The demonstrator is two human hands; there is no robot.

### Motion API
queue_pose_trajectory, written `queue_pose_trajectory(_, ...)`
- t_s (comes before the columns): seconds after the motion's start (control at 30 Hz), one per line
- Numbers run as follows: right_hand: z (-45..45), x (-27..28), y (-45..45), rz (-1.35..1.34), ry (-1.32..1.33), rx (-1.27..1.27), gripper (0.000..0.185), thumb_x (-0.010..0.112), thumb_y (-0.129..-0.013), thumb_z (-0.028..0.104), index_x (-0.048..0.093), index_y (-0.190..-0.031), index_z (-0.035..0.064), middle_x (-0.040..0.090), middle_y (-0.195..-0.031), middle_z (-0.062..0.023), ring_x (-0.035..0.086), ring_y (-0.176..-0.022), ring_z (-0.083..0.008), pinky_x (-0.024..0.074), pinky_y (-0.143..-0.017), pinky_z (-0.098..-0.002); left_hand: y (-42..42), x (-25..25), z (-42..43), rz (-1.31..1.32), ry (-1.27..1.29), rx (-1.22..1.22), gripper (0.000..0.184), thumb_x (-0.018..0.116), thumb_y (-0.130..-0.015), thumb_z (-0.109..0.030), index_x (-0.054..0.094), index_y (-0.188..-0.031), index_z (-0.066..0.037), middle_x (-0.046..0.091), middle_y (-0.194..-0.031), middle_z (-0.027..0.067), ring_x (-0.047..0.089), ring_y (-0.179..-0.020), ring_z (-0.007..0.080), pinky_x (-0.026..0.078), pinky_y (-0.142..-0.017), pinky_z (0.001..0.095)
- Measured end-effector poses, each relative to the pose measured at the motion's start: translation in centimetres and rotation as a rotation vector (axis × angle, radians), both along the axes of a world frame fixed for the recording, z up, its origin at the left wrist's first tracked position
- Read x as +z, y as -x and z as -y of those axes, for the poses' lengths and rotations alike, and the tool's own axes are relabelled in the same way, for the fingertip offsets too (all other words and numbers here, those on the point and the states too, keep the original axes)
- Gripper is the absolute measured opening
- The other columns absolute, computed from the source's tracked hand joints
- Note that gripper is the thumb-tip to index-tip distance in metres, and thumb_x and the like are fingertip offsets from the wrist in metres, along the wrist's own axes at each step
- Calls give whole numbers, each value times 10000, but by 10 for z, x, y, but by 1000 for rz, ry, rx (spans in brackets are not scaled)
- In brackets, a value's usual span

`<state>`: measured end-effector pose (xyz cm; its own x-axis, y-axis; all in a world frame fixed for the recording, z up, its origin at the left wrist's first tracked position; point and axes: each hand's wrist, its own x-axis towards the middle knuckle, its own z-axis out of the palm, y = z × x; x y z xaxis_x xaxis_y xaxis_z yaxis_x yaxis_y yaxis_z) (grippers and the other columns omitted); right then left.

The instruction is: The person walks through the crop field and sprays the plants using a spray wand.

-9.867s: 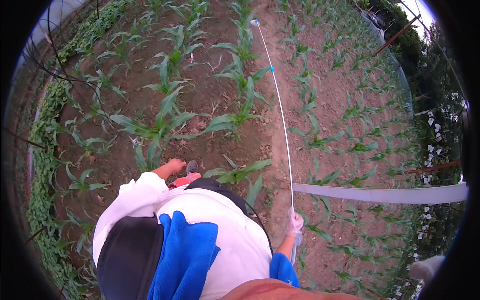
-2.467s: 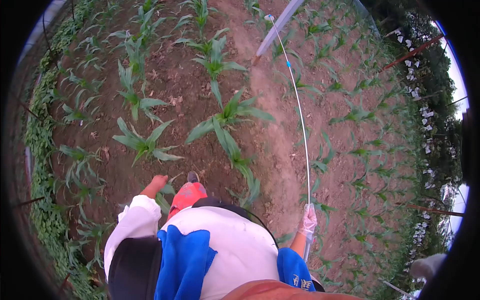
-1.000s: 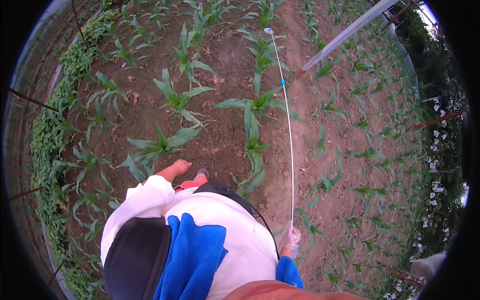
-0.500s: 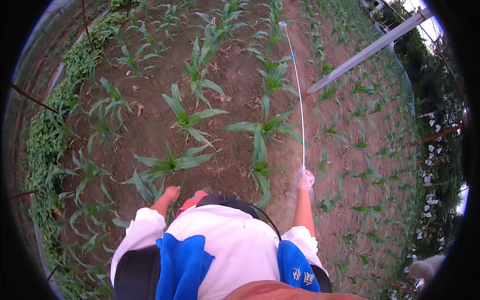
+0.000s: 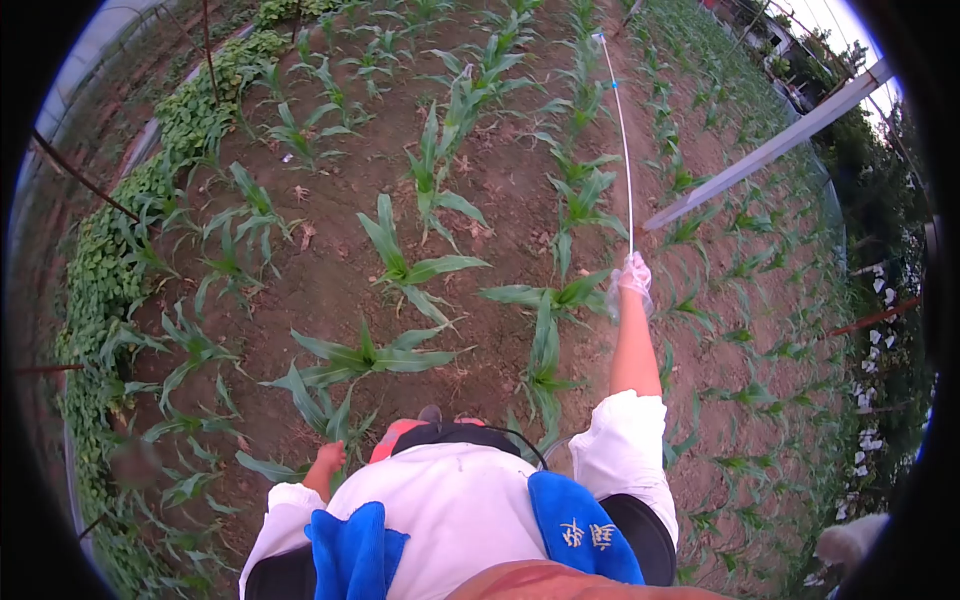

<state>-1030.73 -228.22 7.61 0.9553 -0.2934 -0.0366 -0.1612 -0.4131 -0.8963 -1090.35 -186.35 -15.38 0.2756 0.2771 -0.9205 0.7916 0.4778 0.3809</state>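
Note:
My right hand (image 5: pixel 632 282), in a thin clear plastic glove, is wrapped round the near end of a long white pole (image 5: pixel 624 150), with the arm stretched forward. The pole points away from me, with a blue band and a small white tip far ahead. Low on the left, my bare left hand (image 5: pixel 328 457) hangs beside my body near the leaves of a young corn plant (image 5: pixel 366 357); its fingers look curled, but too small to tell whether they hold anything. A blue towel (image 5: pixel 580 530) with pale lettering lies over my white shirt.
Rows of green corn plants (image 5: pixel 400 268) grow in brown soil on both sides. A grey post (image 5: pixel 770 148) slants in from the upper right. Leafy vines (image 5: pixel 110 245) line the left edge, crossed by rusty rods (image 5: pixel 85 178). Dark foliage with white scraps borders the right.
My right arm has reached forward, carrying the pole farther ahead and to the right. The left hand sits lower in view. More of the blue towel's lettered end shows. The grey post appears farther right.

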Motion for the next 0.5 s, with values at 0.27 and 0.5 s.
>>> queue_pose_trajectory(0.27, -56, 34, -21, -48, -338, 82, 246, 436, -704, 169, 441, -929, 70, 427, -571, -19, 379, -429, -106, 331, -344, -237, -18, 38, 37, 13, 24, 42, 211, 440, -684, -283, 451, -658, -73, 433, -518, 17, 383, -375, 104, 306, -329, 231)
queue_pose_trajectory(0.5, -79, -7, -30, 50, -477, 161, 249, 468, -689, 157, 440, -920, 68, 454, -638, -9, 383, -411, -94, 336, -337, -208, -58, 71, 43, -6, -29, -59, 230, 410, -700, -286, 454, -701, -60, 454, -568, 30, 395, -404, 97, 308, -343, 214)
